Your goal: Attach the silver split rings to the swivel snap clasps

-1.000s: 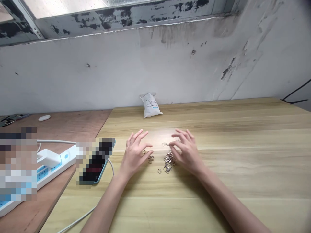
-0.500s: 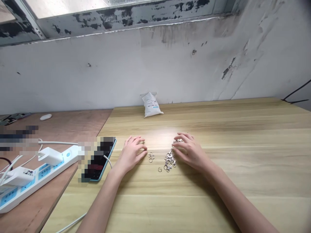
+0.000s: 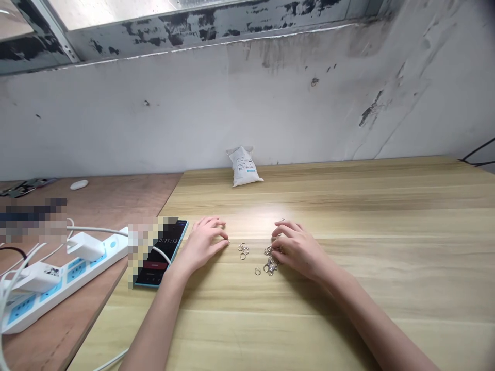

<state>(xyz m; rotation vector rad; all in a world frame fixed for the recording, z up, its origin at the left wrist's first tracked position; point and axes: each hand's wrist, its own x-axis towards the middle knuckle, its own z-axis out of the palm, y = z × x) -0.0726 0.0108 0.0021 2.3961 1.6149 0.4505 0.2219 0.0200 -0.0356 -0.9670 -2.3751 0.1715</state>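
My left hand [image 3: 204,245] rests on the wooden table, its thumb and forefinger pinched together. A tiny glint shows at those fingertips, too small to make out. Just right of it lies a small group of metal rings [image 3: 243,251]. A single ring [image 3: 257,271] lies apart, nearer to me. My right hand [image 3: 296,246] is over a pile of silvery metal clasps and rings [image 3: 271,266], its fingers bent and apart, touching the pile's far side. The hand covers part of the pile, and I cannot make out anything held in it.
At the left table edge lies a phone [image 3: 157,263] with a cable across it. Beyond the edge, a white power strip [image 3: 69,278] with chargers and cables sits on a brown surface. A white packet [image 3: 244,167] stands at the back near the wall [image 3: 185,118].
My left hand has drawn slightly left, away from the ring group. My right hand has come nearer to me and now covers more of the clasp pile. The view has shifted slightly.
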